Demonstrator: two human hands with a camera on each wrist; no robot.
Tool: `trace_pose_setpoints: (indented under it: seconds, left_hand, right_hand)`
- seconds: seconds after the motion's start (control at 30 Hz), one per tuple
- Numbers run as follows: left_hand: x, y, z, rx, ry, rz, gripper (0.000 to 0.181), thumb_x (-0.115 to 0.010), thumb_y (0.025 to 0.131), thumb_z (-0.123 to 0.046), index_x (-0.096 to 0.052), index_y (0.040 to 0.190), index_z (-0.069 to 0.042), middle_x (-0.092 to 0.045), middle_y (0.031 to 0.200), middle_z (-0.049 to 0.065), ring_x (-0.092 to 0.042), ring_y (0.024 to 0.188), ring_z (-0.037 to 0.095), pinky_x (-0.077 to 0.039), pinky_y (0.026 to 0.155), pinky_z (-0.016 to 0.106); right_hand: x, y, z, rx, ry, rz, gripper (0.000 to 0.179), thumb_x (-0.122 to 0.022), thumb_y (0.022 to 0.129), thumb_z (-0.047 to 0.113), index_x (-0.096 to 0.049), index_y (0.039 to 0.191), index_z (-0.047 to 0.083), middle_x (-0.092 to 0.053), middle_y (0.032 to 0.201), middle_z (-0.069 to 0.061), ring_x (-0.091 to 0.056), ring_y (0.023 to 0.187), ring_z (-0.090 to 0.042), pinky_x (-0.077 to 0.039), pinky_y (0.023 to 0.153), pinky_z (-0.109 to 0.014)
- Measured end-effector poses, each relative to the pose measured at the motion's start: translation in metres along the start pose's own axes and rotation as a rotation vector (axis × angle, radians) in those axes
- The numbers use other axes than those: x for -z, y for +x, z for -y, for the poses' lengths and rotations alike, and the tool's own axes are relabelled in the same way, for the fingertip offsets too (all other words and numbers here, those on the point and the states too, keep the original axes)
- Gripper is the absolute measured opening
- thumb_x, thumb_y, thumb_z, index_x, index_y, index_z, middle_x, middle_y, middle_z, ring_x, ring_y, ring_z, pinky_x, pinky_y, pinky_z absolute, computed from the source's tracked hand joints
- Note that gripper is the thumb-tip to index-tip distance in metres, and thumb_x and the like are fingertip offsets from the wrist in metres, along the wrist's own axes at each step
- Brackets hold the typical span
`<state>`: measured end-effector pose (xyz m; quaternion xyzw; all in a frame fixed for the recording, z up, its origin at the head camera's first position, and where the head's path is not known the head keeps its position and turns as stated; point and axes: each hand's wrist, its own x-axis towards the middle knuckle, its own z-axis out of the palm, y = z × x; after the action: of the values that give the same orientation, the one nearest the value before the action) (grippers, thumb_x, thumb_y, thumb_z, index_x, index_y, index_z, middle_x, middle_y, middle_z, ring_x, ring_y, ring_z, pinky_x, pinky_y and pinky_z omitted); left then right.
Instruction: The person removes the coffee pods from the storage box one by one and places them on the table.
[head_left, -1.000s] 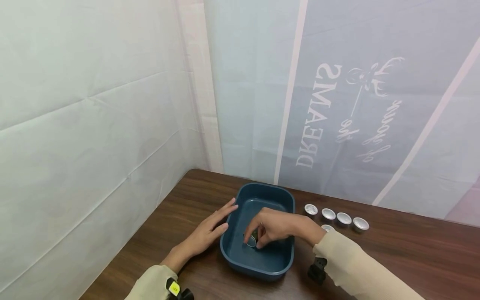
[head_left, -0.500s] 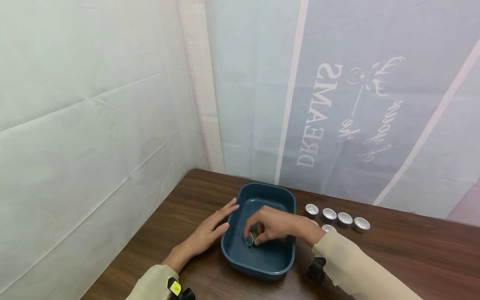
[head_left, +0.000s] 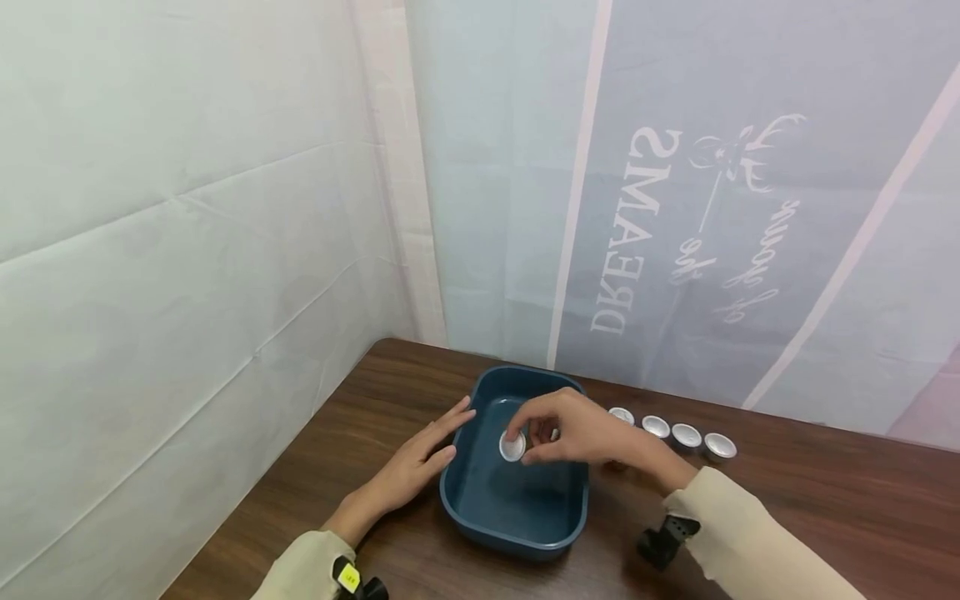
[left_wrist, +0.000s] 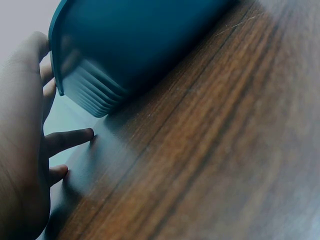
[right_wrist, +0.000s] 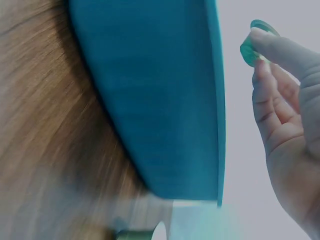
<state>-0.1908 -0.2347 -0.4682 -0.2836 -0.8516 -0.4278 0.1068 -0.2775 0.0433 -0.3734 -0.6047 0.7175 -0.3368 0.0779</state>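
Observation:
In the head view my right hand (head_left: 570, 429) pinches a coffee capsule (head_left: 512, 446) between thumb and fingers, above the inside of a dark blue plastic bin (head_left: 517, 543). The capsule's silver lid faces the camera. From the right wrist view, its green body (right_wrist: 248, 52) shows between the fingertips, higher than the bin's rim (right_wrist: 220, 110). My left hand (head_left: 412, 467) lies along the bin's left side, fingers extended. Seen from the left wrist, that hand (left_wrist: 22, 130) has some fingers at the rim and others lower, near the wooden tabletop.
Right of the bin, several more silver-lidded capsules (head_left: 686, 436) stand in a row on the brown wooden table (head_left: 825, 492); my right forearm partly covers that area. A printed cloth (head_left: 517, 208) hangs behind the table, and a white sheet (head_left: 187, 317) on the left.
My right hand has lifted the capsule from the bin's floor, moving up and slightly right. The capsule has turned so its silver lid shows. My left hand and the bin have stayed put.

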Motion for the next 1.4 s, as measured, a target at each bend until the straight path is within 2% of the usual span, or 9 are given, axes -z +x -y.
trace_pose_setpoints:
  seconds: [0.2,0.4,0.53,0.7,0.83,1.03,1.17,1.27,1.4]
  left_hand:
    - [0.0,0.0,-0.007,-0.02,0.001,-0.011,0.05,-0.044,0.1,-0.006,-0.033,0.149,-0.011,-0.018,0.158,0.003,-0.02,0.142,0.026,-0.025,0.106,0.056]
    - [0.002,0.0,-0.027,-0.012,-0.041,-0.006,0.049,-0.043,0.1,-0.001,-0.034,0.148,-0.003,-0.019,0.157,0.015,-0.02,0.141,0.034,-0.025,0.105,0.059]
    - [-0.004,0.0,-0.013,-0.015,-0.012,-0.005,0.051,-0.043,0.101,-0.004,-0.032,0.15,-0.01,-0.017,0.158,0.007,-0.02,0.142,0.028,-0.025,0.106,0.057]
    - [-0.008,0.0,-0.002,-0.013,-0.016,0.007,0.052,-0.043,0.102,-0.009,-0.03,0.151,-0.017,-0.015,0.159,-0.001,-0.018,0.143,0.022,-0.025,0.107,0.054]
    - [-0.004,-0.002,-0.005,-0.017,-0.007,-0.016,0.051,-0.043,0.101,-0.007,-0.031,0.151,-0.016,-0.017,0.158,0.002,-0.019,0.143,0.025,-0.027,0.106,0.054]
    - [0.002,-0.003,-0.028,-0.01,-0.041,-0.005,0.05,-0.041,0.1,0.0,-0.032,0.149,-0.005,-0.018,0.157,0.015,-0.02,0.141,0.035,-0.027,0.108,0.05]
    - [0.005,-0.001,-0.04,-0.014,-0.04,0.002,0.049,-0.042,0.1,0.0,-0.033,0.148,-0.004,-0.019,0.156,0.016,-0.021,0.141,0.036,-0.027,0.107,0.052]
    - [0.006,-0.001,-0.041,-0.023,-0.033,-0.001,0.05,-0.042,0.1,0.001,-0.033,0.148,-0.007,-0.019,0.156,0.016,-0.021,0.141,0.035,-0.027,0.107,0.051]
    - [0.006,-0.002,-0.039,-0.03,-0.031,-0.007,0.051,-0.042,0.099,0.002,-0.033,0.149,-0.007,-0.019,0.156,0.015,-0.021,0.141,0.034,-0.028,0.107,0.049]
  right_hand:
    - [0.016,-0.042,0.002,-0.079,0.08,-0.229,0.028,-0.077,0.082,0.013,-0.067,0.108,0.017,-0.06,0.08,0.002,-0.054,0.062,-0.014,-0.047,0.052,-0.028]
    - [0.027,-0.092,0.005,-0.202,0.083,-0.444,0.03,-0.078,0.08,0.008,-0.066,0.107,0.014,-0.065,0.102,-0.003,-0.063,0.076,-0.018,-0.052,0.06,-0.029]
    - [0.027,-0.131,0.004,-0.266,0.049,-0.6,0.031,-0.078,0.078,0.002,-0.066,0.105,0.009,-0.066,0.104,-0.006,-0.066,0.082,-0.015,-0.054,0.068,-0.028]
    - [0.022,-0.177,-0.001,-0.316,-0.003,-0.76,0.034,-0.076,0.074,-0.01,-0.064,0.105,0.0,-0.067,0.103,-0.006,-0.065,0.081,-0.011,-0.054,0.069,-0.025]
    - [0.016,-0.193,-0.006,-0.38,-0.026,-0.793,0.033,-0.076,0.077,-0.006,-0.062,0.107,0.001,-0.068,0.101,-0.004,-0.065,0.079,-0.01,-0.053,0.068,-0.023]
    - [0.006,-0.2,-0.014,-0.462,-0.048,-0.809,0.031,-0.076,0.08,0.002,-0.062,0.108,0.005,-0.068,0.1,-0.004,-0.063,0.079,-0.011,-0.052,0.069,-0.021]
    - [-0.003,-0.207,-0.019,-0.506,-0.063,-0.803,0.031,-0.077,0.079,0.004,-0.063,0.107,0.007,-0.069,0.092,-0.003,-0.063,0.075,-0.01,-0.05,0.061,-0.022]
    - [-0.008,-0.211,-0.025,-0.503,-0.076,-0.789,0.032,-0.078,0.078,0.003,-0.063,0.106,0.008,-0.068,0.084,-0.004,-0.064,0.07,-0.012,-0.049,0.053,-0.025]
    - [-0.012,-0.212,-0.034,-0.491,-0.18,-0.756,0.032,-0.08,0.076,0.007,-0.064,0.103,0.014,-0.067,0.082,0.001,-0.064,0.065,-0.011,-0.05,0.053,-0.022]
